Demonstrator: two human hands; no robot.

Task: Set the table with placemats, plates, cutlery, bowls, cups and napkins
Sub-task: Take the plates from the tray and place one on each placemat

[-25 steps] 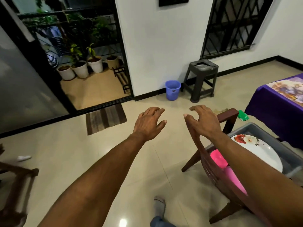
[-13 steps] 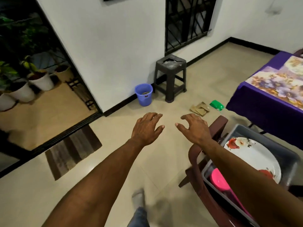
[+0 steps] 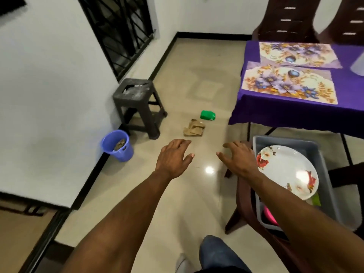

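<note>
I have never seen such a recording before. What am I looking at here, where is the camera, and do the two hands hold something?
There is no machine: a person wears one camera on the head, looking forward and down. The left hand and right hand reach out over the floor, fingers relaxed, holding nothing. At right, a grey tub sits on a chair and contains a flowered plate. Beyond it, a table with a purple cloth carries two flowered placemats. A stool and a blue bucket stand by the wall.

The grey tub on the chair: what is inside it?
The grey tub holds a flowered plate; under it show something pink and something green. The plate and forearm cover the rest.
</note>
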